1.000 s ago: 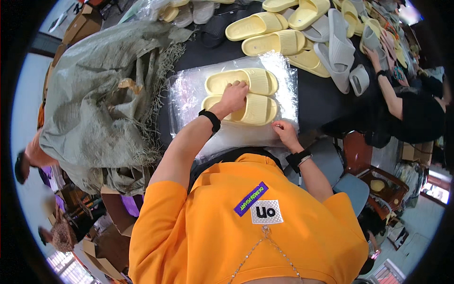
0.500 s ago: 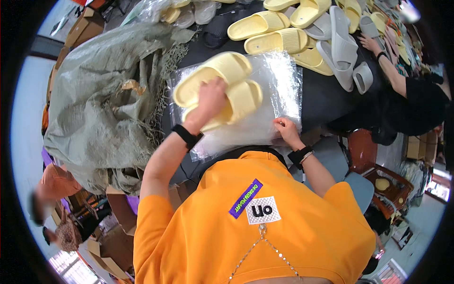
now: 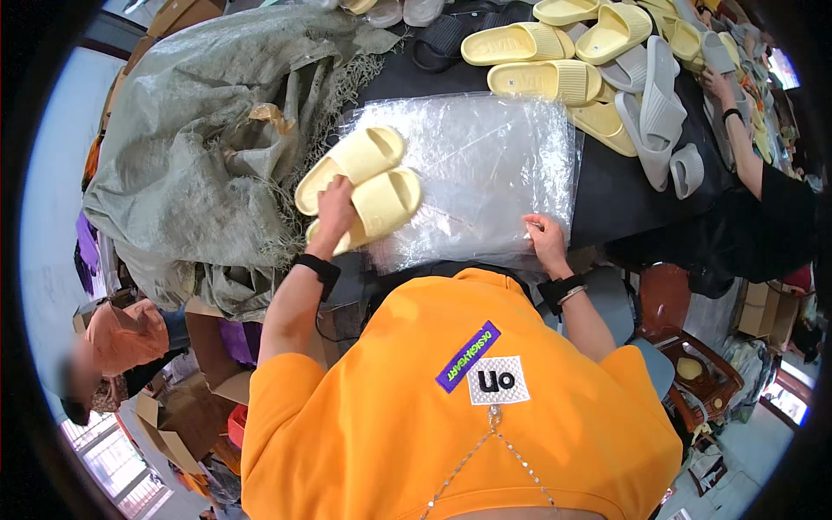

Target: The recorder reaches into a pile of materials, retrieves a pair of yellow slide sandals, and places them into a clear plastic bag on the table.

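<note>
In my left hand (image 3: 334,212) is a pair of pale yellow slippers (image 3: 382,204), gripped at the heel ends, side by side with toes pointing up and right. They are over the left part of a stack of clear plastic bags (image 3: 472,165) lying on the dark table. My right hand (image 3: 546,243) is at the lower right part of the bags, thumb and fingers pinched together. Whether a bag's edge or something else small is between those fingertips, I cannot make out.
Loose yellow slippers (image 3: 544,81) and grey slippers (image 3: 663,104) lie at the table's far right, with black slippers (image 3: 438,43) farther back. A grey-green woven sack (image 3: 199,147) is heaped on the left. Another person's hand (image 3: 717,85) touches slippers at the right. Cardboard boxes (image 3: 195,425) stand at lower left.
My left hand has moved the yellow slippers left across the bags, uncovering their middle. My right hand stays pinched near the lower right of the bags. The whole view has shifted slightly.
</note>
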Demonstrator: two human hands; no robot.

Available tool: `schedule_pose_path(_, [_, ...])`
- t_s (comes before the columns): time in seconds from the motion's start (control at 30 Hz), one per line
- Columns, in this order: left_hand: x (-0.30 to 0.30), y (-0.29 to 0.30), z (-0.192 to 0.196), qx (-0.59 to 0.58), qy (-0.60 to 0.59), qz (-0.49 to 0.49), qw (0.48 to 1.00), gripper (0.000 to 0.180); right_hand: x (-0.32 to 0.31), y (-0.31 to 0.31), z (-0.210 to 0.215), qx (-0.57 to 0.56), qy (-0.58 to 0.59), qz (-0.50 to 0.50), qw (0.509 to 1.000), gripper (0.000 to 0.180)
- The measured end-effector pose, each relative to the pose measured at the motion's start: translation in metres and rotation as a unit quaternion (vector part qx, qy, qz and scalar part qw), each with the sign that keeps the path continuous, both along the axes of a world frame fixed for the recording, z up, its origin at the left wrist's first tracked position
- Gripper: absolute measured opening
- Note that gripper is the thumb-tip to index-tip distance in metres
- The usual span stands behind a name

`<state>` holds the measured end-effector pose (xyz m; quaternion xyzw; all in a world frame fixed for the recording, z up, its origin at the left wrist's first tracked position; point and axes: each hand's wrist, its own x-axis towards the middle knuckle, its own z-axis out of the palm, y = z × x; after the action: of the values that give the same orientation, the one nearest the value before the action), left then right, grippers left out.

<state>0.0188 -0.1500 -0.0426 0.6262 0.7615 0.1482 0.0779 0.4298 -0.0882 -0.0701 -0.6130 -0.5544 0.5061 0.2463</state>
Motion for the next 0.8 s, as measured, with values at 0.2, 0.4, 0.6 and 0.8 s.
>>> schedule_pose_path(0.2, [0.003, 0.040, 0.068, 0.098, 0.044, 0.027, 0.994, 0.014, -0.004, -0.006, 0.038, 0.099, -0.079, 0.070, 0.989, 0.016])
schedule_pose_path(0.4, [0.105, 0.100, 0.074, 0.141, 0.014, -0.153, 0.978, 0.019, -0.003, -0.017, 0.035, 0.137, -0.095, 0.141, 0.976, 0.014])
schedule_pose_path(0.6, [0.199, 0.115, 0.009, -0.006, 0.031, -0.272, 0.962, 0.023, -0.001, -0.026, 0.021, 0.182, -0.126, 0.171, 0.960, 0.012])
schedule_pose_path(0.8, [0.166, 0.137, 0.005, -0.013, 0.058, -0.237, 0.970, 0.021, 0.003, -0.030, 0.018, 0.119, -0.101, 0.131, 0.979, 0.011])
